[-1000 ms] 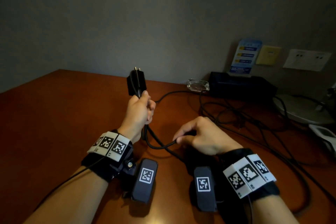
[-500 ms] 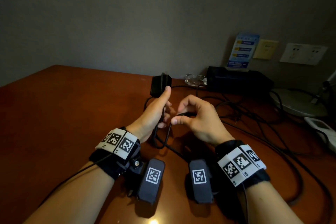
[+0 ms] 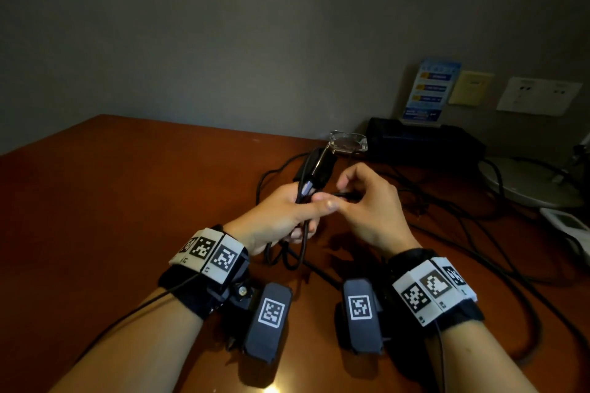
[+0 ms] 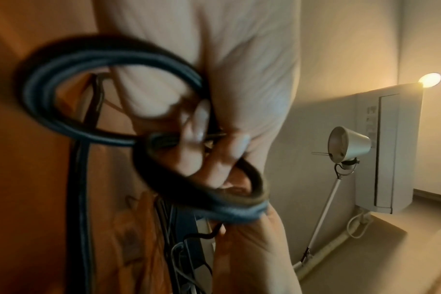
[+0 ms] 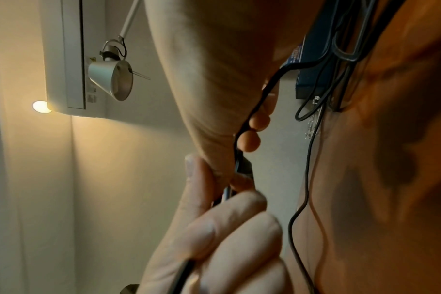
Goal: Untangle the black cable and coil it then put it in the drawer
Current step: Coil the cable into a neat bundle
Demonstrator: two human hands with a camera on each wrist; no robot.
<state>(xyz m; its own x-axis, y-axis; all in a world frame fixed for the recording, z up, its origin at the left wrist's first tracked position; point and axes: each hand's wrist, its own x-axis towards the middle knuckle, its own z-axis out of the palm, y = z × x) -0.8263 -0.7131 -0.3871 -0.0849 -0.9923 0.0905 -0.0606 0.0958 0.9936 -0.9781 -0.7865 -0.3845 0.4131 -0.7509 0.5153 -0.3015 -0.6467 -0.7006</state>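
Black cable (image 3: 302,233) held above the wooden desk (image 3: 127,201), mid-desk, between both hands; several loops hang below the left hand (image 3: 281,217), lowest bends close to the desk surface, contact not discernible. Plug block (image 3: 316,166) stands up out of the top of the left fist. Left hand: fingers and thumb curled round the gathered strands. Right hand (image 3: 370,204): thumb and fingers pinching one strand just beside the left thumb; the two hands touch or nearly touch. Left wrist view blurred, shows loops (image 4: 93,95) round the fingers. Desk left of the hands is bare wood out to its left edge. To the right, other cables (image 3: 479,233) sprawl across the desk toward a black box (image 3: 421,143) at the wall; a glass dish (image 3: 348,140) sits just beyond the plug block.
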